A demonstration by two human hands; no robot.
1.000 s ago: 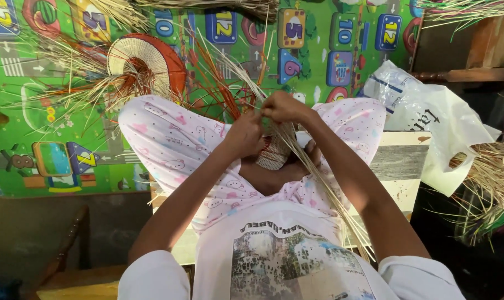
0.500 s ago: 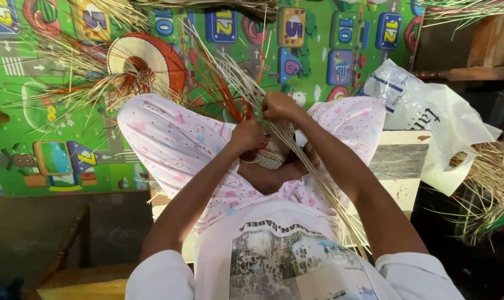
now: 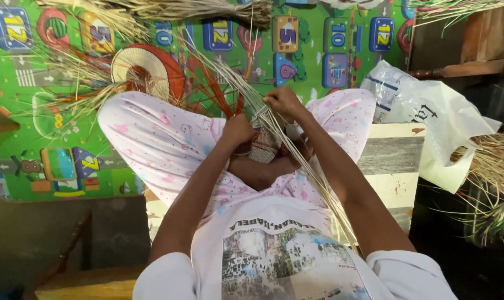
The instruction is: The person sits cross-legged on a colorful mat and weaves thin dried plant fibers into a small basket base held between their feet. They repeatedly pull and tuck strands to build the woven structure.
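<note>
Mat: a green play mat (image 3: 218, 78) with bright picture squares fills the top and left; its edges are cut off by the frame.
Bag: a white plastic bag (image 3: 430, 122) lies just off the mat's right edge, beside a striped board (image 3: 391, 161).
Straw piles: loose dry straw (image 3: 91, 83) spreads over the mat's upper left corner; another heap (image 3: 496, 166) at the far right is partly in shadow.
Fan: a round woven fan (image 3: 146, 66) lies on the mat, half covered by straw.
Strands: a bundle of long pale strands (image 3: 296, 161) runs from the mat's top down across the lap.
Woven piece: a small woven piece (image 3: 263, 147) sits in the lap, mostly hidden behind the hands.
Left hand: the left hand (image 3: 238, 130) is clenched on the strands just above the woven piece.
Right hand: the right hand (image 3: 285, 103) pinches the strands higher up; fingertips hidden.
</note>
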